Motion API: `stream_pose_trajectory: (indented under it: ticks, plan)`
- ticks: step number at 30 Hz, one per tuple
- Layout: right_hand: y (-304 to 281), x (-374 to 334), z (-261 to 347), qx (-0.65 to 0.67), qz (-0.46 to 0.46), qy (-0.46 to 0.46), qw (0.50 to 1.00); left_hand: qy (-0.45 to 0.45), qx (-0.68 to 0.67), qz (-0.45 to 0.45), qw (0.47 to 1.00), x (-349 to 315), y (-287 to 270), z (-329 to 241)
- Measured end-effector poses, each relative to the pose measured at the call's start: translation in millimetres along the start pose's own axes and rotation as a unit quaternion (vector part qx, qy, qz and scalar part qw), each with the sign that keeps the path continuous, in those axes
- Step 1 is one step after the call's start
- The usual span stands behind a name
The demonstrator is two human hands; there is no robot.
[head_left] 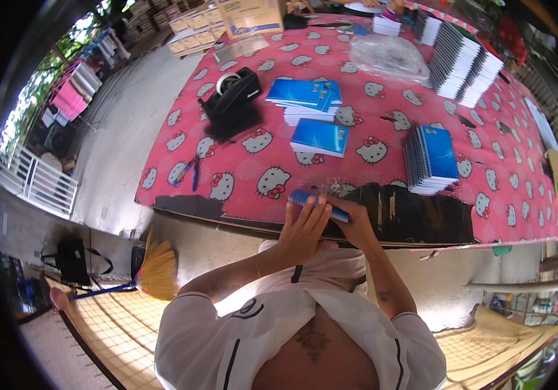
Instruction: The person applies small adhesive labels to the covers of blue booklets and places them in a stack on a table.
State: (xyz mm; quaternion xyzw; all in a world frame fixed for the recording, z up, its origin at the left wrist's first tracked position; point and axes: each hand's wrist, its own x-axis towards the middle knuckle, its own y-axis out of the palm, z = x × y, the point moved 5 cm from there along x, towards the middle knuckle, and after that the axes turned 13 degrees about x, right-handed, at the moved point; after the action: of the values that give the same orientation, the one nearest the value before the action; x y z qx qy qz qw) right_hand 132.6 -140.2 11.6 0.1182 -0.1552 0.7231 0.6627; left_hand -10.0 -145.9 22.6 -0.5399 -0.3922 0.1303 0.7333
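A: What could go wrong at the pink desk [370, 153]?
B: At its near edge, lower centre of the frame, the covering is torn around a dark patch [415, 214]; a ragged edge there might snag paper.

A: And the hands?
B: The left hand [306, 223] lies with fingers nearly straight over a blue notebook [340, 215]; its thumb is hidden, so I can't tell whether it pinches. The right hand [352, 223] is curled closed around the right end. One notebook or several, I can't tell. If that hold slackened, it could drop off the edge, or loose pages could skew.

A: What else is around?
B: A carton [250, 16] at the top, then tall white stacks [453, 62] upper right, which could topple if knocked. Clear plastic [389, 57] is crumpled beside them.

A: Anything in the way?
B: The spiral-bound blue stack [436, 154], right of centre, limits rightward reach. The black tape dispenser [233, 92] sits upper left of centre, blue books [318, 136] lie straight ahead, and pliers [194, 174] rest left of centre.
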Motion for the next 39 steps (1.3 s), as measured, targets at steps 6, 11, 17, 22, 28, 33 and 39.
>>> stream_pose_trajectory:
  ticks: [6,11,17,22,28,33,39]
  plan:
    - [-10.0,-2.0,-25.4,0.037,-0.015,0.11,0.993,0.039,0.001,0.036,0.999,19.4,4.0,9.7]
    - [-11.1,1.6,-29.5,0.032,-0.013,0.105,0.994,0.033,0.018,0.018,0.999,11.0,13.6,5.0]
    - [-2.6,9.2,-19.1,-0.011,0.011,0.05,0.999,0.024,-0.02,-0.019,0.999,-21.1,25.5,-1.9]
    - [-13.4,17.4,3.3,0.028,-0.004,0.144,0.989,0.019,-0.01,0.013,1.0,34.4,-3.7,13.5]
    - [-14.9,12.1,-23.1,-0.004,-0.015,0.042,0.999,0.046,-0.009,-0.03,0.998,29.5,0.9,17.8]
    - [-16.3,13.9,-18.6,-0.019,0.015,0.052,0.998,0.1,-0.098,-0.028,0.99,53.5,-1.0,40.2]
    - [-16.2,9.1,-30.4,-0.03,-0.008,0.022,0.999,0.048,-0.047,0.005,0.998,9.5,15.8,-0.4]
